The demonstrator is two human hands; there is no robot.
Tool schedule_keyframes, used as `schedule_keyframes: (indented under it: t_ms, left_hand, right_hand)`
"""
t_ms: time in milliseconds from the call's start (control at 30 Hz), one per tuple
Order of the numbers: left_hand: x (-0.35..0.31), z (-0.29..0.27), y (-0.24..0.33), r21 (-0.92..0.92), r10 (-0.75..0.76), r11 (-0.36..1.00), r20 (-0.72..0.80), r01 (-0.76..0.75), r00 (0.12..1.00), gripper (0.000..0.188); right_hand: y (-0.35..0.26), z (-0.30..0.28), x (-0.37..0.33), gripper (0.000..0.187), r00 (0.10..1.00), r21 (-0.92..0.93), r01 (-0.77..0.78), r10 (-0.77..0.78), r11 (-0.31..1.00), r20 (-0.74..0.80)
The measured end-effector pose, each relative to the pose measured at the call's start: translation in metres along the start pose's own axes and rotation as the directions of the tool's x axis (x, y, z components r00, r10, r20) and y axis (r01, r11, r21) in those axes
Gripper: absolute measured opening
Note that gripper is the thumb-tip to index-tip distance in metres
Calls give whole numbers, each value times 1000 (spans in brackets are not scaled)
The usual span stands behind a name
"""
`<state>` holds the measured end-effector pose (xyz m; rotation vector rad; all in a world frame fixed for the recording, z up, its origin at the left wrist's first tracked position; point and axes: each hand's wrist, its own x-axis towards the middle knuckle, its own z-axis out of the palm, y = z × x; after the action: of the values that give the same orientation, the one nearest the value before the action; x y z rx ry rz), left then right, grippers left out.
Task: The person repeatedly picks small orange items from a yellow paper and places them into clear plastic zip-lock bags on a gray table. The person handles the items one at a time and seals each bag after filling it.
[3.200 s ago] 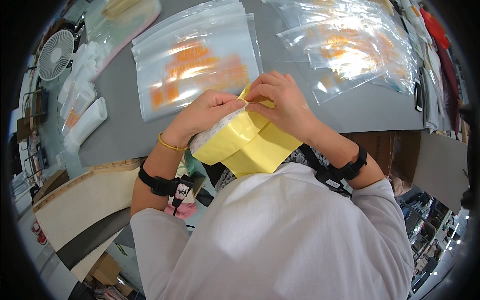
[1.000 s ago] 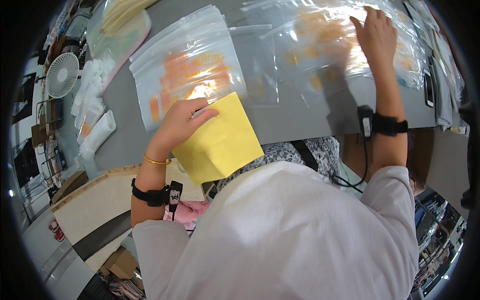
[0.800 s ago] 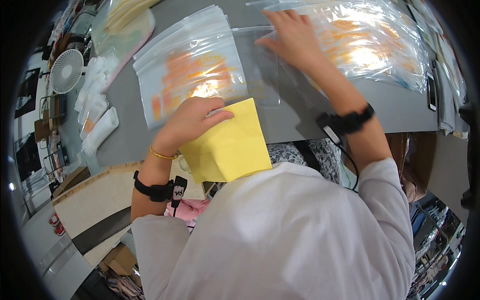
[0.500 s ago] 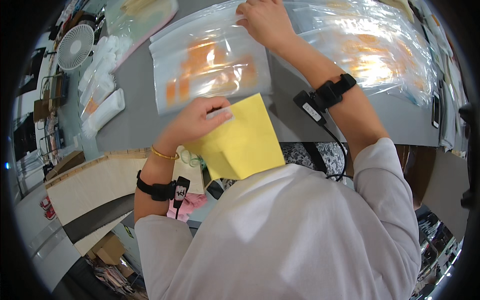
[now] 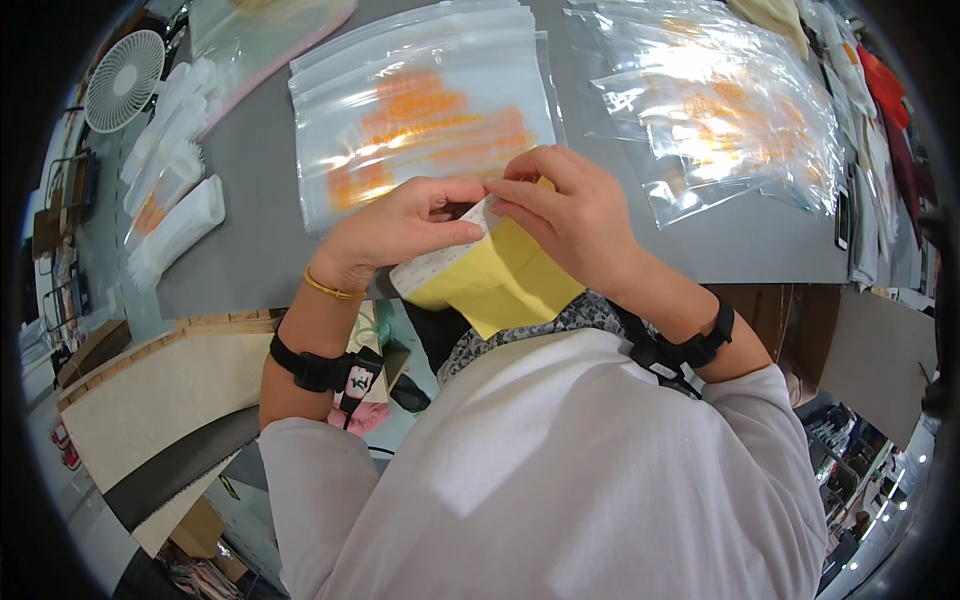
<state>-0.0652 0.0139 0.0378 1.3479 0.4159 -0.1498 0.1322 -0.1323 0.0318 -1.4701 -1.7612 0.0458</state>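
Note:
Above the table's near edge, my left hand (image 5: 408, 228) grips a yellow-backed sheet (image 5: 500, 285) between thumb and fingers. One side of the sheet is folded over, showing a white face dotted with small marks. My right hand (image 5: 575, 215) pinches at its upper edge, its fingertips close against those of the left. Whether a small piece sits between the right fingertips is hidden. Just beyond both hands lies a stack of clear plastic bags (image 5: 430, 110) with orange print.
More clear bags with orange print lie in a loose pile (image 5: 725, 110) at the right. Rolled white packs (image 5: 180, 225) sit along the table's left edge, near a white fan (image 5: 124, 82). A phone (image 5: 842, 220) rests at the right edge. A wooden board (image 5: 170, 385) stands at lower left.
My right hand has come back from the bag stack to the sheet. The sheet has been tilted and folded, so its white face now shows beside the yellow.

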Motion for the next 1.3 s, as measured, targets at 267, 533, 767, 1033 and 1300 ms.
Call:
schedule_keyframes:
  t_ms: [267,533,767,1033,1300]
  left_hand:
    - [9,20,-5,-192,-36,981,23,40,999,34]
    - [9,28,13,935,335,333,3,-122,942,9]
    - [24,46,-7,963,508,201,54,-179,859,9]
    - [29,42,-8,973,458,137,105,-187,883,16]
    - [33,42,-15,961,543,123,142,-246,828,12]
  right_hand:
    - [7,0,-26,18,997,14,-18,19,1000,-79]
    - [57,-37,-3,15,833,254,-544,551,800,49]
    - [88,9,-6,15,829,229,-547,482,805,282]
    - [78,7,-7,12,874,135,-472,443,871,199]
    - [66,0,-9,24,965,-332,-240,261,912,20]
